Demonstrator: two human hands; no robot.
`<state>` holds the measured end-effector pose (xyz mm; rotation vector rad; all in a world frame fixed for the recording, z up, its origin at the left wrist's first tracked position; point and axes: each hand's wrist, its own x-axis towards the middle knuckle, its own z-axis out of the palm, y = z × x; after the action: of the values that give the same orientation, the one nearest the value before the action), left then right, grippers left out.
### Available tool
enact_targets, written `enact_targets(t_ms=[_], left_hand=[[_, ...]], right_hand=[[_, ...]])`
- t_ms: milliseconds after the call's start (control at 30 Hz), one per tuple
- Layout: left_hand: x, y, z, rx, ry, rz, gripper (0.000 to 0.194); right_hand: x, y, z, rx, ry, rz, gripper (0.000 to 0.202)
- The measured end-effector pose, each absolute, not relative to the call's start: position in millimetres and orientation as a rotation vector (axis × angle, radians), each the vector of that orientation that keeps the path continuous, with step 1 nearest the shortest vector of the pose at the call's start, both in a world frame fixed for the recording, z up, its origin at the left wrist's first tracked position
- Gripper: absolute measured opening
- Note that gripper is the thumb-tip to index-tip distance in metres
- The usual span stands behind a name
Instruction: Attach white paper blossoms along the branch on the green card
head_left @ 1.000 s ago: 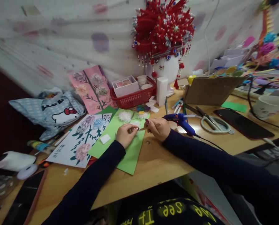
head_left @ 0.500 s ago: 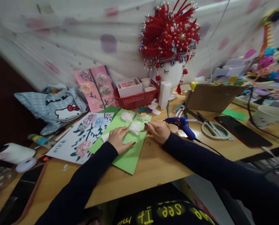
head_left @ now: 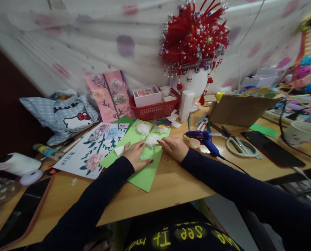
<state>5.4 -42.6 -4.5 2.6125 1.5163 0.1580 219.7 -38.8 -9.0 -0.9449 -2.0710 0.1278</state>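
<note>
A light green card (head_left: pixel 147 177) lies on the desk with white ruffled flowers on its upper part. My left hand (head_left: pixel 136 156) rests on the card, fingers spread, left of the nearest white flower (head_left: pixel 152 141). At that flower's right side, the fingertips of my right hand (head_left: pixel 174 148) are pinched together by its petals. Whatever is between them is too small to make out. Farther back on the card are another white flower (head_left: pixel 143 128) and one with a yellow centre (head_left: pixel 162 129). Beside my left hand lies a small white paper piece (head_left: pixel 119 150).
To the right lie a blue hot glue gun (head_left: pixel 203 138), scissors (head_left: pixel 240 145) and a black phone (head_left: pixel 272 149). A red basket (head_left: pixel 155 111) and a beaded red headdress (head_left: pixel 194 42) stand behind. Flower artwork on white paper (head_left: pixel 74 162) is at left, near another phone (head_left: pixel 23 212).
My right fingertips have come slightly left, closer to the nearest white flower. My left hand stays on the card. The whole view has shifted a little.
</note>
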Motion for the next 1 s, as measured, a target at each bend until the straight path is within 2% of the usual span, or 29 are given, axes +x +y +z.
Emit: enact_targets(t_ms=[500, 733, 900, 1000], left_hand=[[3, -40, -4, 2.591, 1.49, 0.202, 0.068], [-31, -11, 14, 2.3, 1.543, 0.715, 0.029], [-37, -9, 13, 2.33, 1.522, 0.551, 0.023], [-29, -18, 11, 2.414, 1.613, 0.423, 0.014]], right_hand=[[228, -42, -2, -1.018, -1.822, 0.323, 0.052], [230, -50, -1, -0.968, -1.681, 0.46, 0.057], [230, -52, 1, -0.96, -1.691, 0.455, 0.058], [230, -53, 3, -0.959, -1.694, 0.42, 0.058]])
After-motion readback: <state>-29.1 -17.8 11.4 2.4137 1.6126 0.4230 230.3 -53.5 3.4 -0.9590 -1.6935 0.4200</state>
